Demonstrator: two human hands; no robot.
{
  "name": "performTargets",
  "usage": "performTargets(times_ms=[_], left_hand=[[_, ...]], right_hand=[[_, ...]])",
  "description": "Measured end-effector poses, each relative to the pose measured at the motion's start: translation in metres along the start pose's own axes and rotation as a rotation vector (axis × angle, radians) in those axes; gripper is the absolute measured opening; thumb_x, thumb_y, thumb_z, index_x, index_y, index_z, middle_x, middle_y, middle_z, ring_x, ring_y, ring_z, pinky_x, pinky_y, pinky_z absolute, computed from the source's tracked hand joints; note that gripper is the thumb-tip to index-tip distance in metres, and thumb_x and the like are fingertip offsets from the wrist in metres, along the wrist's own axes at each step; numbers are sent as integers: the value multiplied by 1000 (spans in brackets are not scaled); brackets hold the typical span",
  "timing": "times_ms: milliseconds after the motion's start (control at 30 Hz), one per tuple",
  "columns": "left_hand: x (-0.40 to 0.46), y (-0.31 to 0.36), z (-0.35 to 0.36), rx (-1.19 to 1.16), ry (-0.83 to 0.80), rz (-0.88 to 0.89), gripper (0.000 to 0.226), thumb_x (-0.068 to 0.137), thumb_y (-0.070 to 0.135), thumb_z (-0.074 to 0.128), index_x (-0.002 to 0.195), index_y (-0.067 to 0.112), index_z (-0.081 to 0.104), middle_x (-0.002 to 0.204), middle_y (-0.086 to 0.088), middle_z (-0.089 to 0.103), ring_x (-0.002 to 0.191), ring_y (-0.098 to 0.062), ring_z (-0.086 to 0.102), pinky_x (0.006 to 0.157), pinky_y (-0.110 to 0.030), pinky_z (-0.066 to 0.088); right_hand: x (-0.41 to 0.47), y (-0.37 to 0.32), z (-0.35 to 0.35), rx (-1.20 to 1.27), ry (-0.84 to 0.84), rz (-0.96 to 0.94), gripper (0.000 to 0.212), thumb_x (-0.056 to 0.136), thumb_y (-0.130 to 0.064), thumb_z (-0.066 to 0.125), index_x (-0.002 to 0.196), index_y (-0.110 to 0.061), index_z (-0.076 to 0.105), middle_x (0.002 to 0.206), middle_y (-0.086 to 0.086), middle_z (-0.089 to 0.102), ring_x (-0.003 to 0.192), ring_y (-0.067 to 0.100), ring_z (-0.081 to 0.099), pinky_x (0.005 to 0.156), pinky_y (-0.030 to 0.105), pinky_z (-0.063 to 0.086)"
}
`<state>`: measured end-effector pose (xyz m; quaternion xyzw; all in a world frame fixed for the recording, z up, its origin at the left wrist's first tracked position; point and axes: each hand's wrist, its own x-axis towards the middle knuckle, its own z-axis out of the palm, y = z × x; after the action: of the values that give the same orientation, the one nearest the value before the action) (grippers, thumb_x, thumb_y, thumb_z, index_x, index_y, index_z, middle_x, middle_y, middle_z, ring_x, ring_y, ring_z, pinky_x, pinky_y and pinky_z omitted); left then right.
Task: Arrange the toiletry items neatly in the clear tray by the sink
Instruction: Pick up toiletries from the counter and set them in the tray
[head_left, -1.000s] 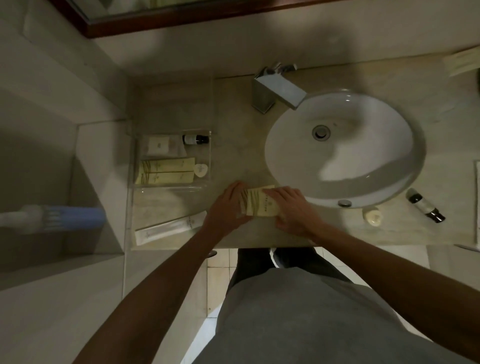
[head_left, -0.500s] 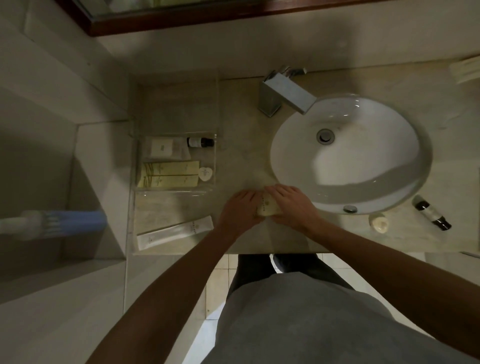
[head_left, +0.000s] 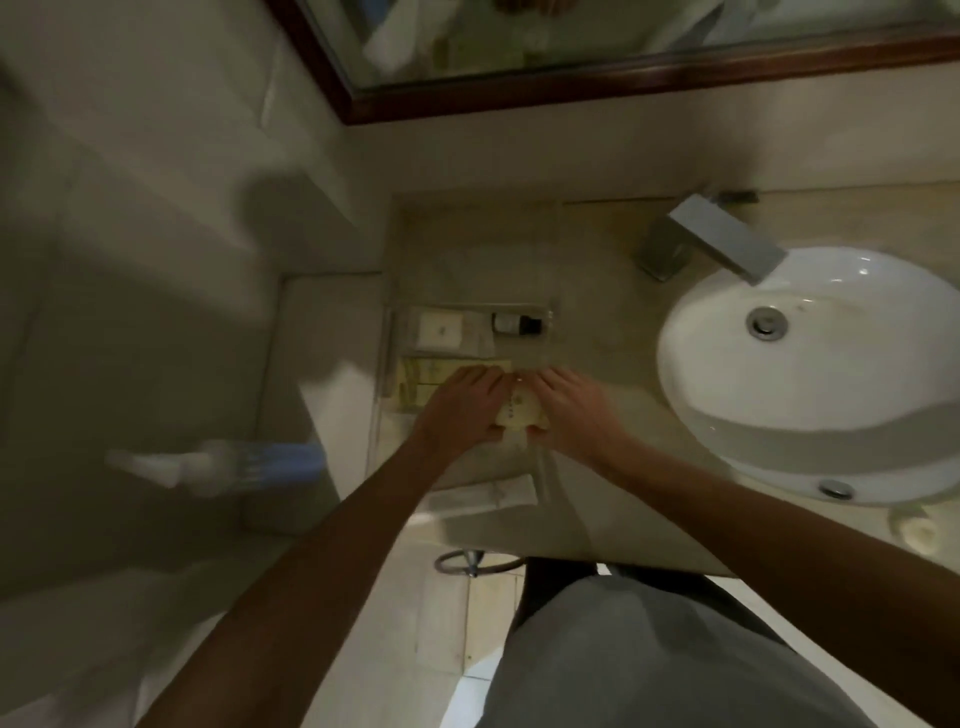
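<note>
Far left, off the counter and below it: blurred blue-and-white bottle (head_left: 218, 467), well clear of the work area. Counter (head_left: 597, 332) left edge runs along the wall ledge; clear tray (head_left: 388, 353) sits tight to that edge, so there's no slack on its left side. Tray contents, back row: white square packet (head_left: 440, 331), small dark-capped bottle (head_left: 517, 323) to its right. Front row: pale yellow boxes (head_left: 423, 378), partly under the fingers. Left hand (head_left: 457, 408) and right hand (head_left: 574, 405) meet over the tray's front-right corner, both closed on a pale yellow packet (head_left: 519, 413) held between them, small printed marks on its face; can't tell if it touches the tray. White tube (head_left: 493, 493) lies flat near the counter's front edge, just behind the left wrist. Open counter strip between tray and sink (head_left: 810, 358) is bare. Faucet (head_left: 711, 239) overhangs the basin's back-left rim. Small pale round item (head_left: 917, 530) at the front edge, right of the right forearm, blurred.
</note>
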<state>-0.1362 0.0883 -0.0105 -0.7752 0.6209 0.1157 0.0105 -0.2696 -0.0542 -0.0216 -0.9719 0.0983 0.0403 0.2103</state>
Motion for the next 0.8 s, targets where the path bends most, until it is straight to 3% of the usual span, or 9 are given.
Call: performTargets(times_ms=[167, 367, 567, 667, 800], left_hand=[[-31, -74, 4, -73, -103, -102, 80, 49, 30, 92, 118, 4, 61, 110, -15, 65, 95, -33, 66, 75, -43, 57], [-39, -117, 1, -84, -50, -119, 86, 40, 30, 97, 114, 0, 64, 108, -17, 68, 87, -34, 69, 71, -40, 57], [-41, -137, 11, -77, -14, -157, 90, 54, 42, 91, 128, 6, 56, 123, -14, 62, 107, -32, 62, 90, -42, 51], [-44, -134, 9, -43, -8, -135, 85, 52, 41, 91, 122, 6, 60, 121, -15, 63, 100, -31, 65, 84, -41, 54], [-47, -126, 15, -39, -57, -135, 52, 64, 28, 87, 105, 7, 63, 117, -14, 62, 88, -32, 66, 67, -37, 55]], right_hand=[[64, -55, 28, 62, -75, -6, 76, 70, -34, 79, 137, -14, 48, 134, 7, 57, 122, 26, 53, 100, 38, 43], [105, -79, 44, 111, -29, 0, 75, 72, -42, 80, 134, -12, 49, 133, 9, 58, 119, 28, 54, 96, 39, 45], [107, -80, 53, 129, 19, 4, 83, 71, -51, 79, 138, -16, 46, 137, 4, 54, 121, 23, 52, 94, 36, 48], [99, -70, 58, 147, 89, -28, 69, 77, -55, 70, 131, -15, 54, 131, 4, 55, 116, 20, 52, 92, 34, 50], [93, -67, 70, 113, 74, -49, 34, 85, -35, 69, 113, -16, 64, 124, 6, 55, 112, 21, 52, 87, 38, 52]])
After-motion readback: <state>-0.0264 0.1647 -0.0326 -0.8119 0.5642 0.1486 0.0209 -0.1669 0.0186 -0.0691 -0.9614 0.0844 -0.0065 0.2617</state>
